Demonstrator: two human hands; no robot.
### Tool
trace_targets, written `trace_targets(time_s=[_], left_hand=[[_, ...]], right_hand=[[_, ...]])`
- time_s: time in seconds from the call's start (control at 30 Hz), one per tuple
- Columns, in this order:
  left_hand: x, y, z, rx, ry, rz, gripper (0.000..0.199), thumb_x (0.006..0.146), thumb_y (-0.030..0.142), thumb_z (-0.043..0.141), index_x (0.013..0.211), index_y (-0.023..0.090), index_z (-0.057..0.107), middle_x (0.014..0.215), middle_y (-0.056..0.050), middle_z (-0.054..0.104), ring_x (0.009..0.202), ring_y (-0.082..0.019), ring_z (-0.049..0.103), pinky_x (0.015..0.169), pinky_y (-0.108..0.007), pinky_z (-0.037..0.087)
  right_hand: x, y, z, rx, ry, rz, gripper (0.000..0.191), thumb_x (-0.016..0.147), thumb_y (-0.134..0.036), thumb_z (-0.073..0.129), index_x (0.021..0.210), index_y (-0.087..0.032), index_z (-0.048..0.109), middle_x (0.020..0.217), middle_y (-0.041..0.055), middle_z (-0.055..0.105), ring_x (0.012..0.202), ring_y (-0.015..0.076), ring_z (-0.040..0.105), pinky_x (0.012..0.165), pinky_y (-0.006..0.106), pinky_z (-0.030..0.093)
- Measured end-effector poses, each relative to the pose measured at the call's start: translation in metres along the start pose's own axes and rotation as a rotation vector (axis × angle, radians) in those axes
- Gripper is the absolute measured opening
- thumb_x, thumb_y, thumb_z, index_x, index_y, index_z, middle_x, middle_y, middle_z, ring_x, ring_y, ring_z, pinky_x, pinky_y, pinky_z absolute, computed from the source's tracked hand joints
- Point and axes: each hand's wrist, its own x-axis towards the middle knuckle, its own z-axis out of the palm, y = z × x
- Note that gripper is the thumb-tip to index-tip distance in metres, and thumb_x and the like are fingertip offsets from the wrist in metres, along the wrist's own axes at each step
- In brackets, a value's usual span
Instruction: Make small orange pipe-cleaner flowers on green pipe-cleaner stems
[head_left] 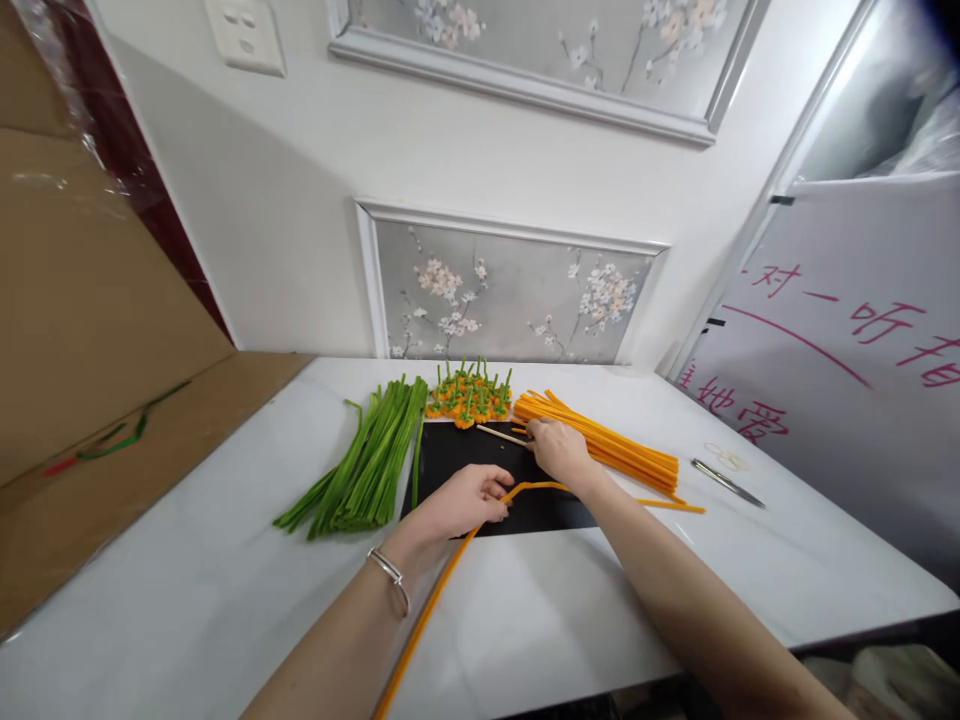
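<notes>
My left hand (474, 496) is closed, fingers curled on a long orange pipe cleaner (429, 610). One end of it runs down towards the lower edge of the view, and the other bends across the black mat (457, 455) and passes under my right forearm. Over the mat's right side, my right hand (559, 448) pinches a thin pale wooden stick (499, 434) whose free end points left. Just beyond that hand lies a thick bundle of orange pipe cleaners (615, 440).
A bundle of green pipe cleaners (367, 465) lies left of the mat. Several small orange shapes with green stems (469, 395) cluster behind it. Tweezers (727, 483) and rubber bands (724, 457) rest at the right on the white table (187, 600). Cardboard (97, 270) stands left.
</notes>
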Motion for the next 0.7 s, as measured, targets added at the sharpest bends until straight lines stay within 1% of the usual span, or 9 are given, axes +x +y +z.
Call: trace_targets(time_s=[0.1,0.17,0.27,0.33,0.4,0.5,0.6,0.7], left_hand=[[-0.002,0.003,0.002,-0.083,0.013,-0.036,0.037,0.063,0.009,0.066,0.1,0.01,0.061,0.074,-0.004,0.069,0.064,-0.013,0.066,0.064,-0.026,0.053],[-0.003,0.005,0.005,-0.124,0.019,-0.063,0.035,0.066,0.012,0.067,0.1,0.01,0.06,0.073,-0.004,0.069,0.058,-0.012,0.065,0.058,-0.024,0.051],[-0.005,0.009,0.008,-0.171,0.031,-0.091,0.034,0.066,0.015,0.071,0.099,0.011,0.059,0.075,-0.006,0.071,0.054,-0.011,0.063,0.049,-0.02,0.047],[-0.005,0.011,0.009,-0.2,0.042,-0.098,0.031,0.066,0.015,0.072,0.094,0.011,0.06,0.076,-0.006,0.072,0.053,-0.01,0.063,0.047,-0.019,0.044],[-0.005,0.013,0.011,-0.23,0.047,-0.097,0.026,0.067,0.015,0.073,0.089,0.012,0.06,0.077,-0.007,0.073,0.054,-0.01,0.062,0.046,-0.018,0.042],[-0.006,0.016,0.014,-0.283,0.06,-0.087,0.021,0.068,0.015,0.073,0.082,0.012,0.058,0.073,-0.005,0.071,0.055,-0.01,0.062,0.046,-0.018,0.041],[-0.007,0.019,0.016,-0.343,0.08,-0.07,0.021,0.069,0.016,0.074,0.081,0.013,0.057,0.069,-0.002,0.069,0.056,-0.008,0.06,0.049,-0.016,0.041],[-0.008,0.02,0.014,-0.399,0.072,-0.068,0.018,0.072,0.016,0.072,0.084,0.012,0.059,0.073,-0.004,0.07,0.055,-0.005,0.057,0.049,-0.015,0.041]], right_hand=[[-0.003,0.008,0.003,0.002,-0.009,-0.002,0.015,0.091,-0.022,0.053,0.098,-0.019,0.066,0.103,0.0118,0.069,0.096,0.0262,0.066,0.077,0.033,0.049],[-0.005,0.013,0.005,0.009,-0.018,-0.015,0.015,0.091,-0.019,0.051,0.094,-0.017,0.065,0.102,0.0132,0.068,0.095,0.0265,0.066,0.077,0.034,0.048],[-0.008,0.017,0.003,0.035,-0.02,-0.049,0.015,0.089,-0.01,0.048,0.093,-0.014,0.063,0.102,0.017,0.067,0.099,0.0282,0.064,0.078,0.035,0.048],[-0.013,0.018,-0.001,0.079,-0.011,-0.082,0.017,0.089,-0.007,0.045,0.095,-0.012,0.06,0.102,0.0178,0.067,0.098,0.0276,0.064,0.078,0.035,0.048],[-0.02,0.016,-0.006,0.144,-0.002,-0.128,0.018,0.093,-0.01,0.04,0.099,-0.013,0.056,0.099,0.0148,0.068,0.093,0.0236,0.065,0.077,0.033,0.048],[-0.037,0.006,-0.012,0.24,-0.003,-0.211,0.017,0.098,-0.016,0.034,0.106,-0.017,0.049,0.094,0.0076,0.07,0.083,0.0166,0.067,0.071,0.025,0.047],[-0.052,-0.007,-0.011,0.27,0.011,-0.245,0.016,0.098,-0.019,0.035,0.105,-0.017,0.048,0.083,0.0061,0.069,0.073,0.018,0.067,0.064,0.025,0.045],[-0.057,-0.008,-0.007,0.279,0.043,-0.248,0.019,0.097,-0.02,0.034,0.108,-0.016,0.049,0.084,0.0079,0.07,0.071,0.0201,0.067,0.062,0.027,0.044]])
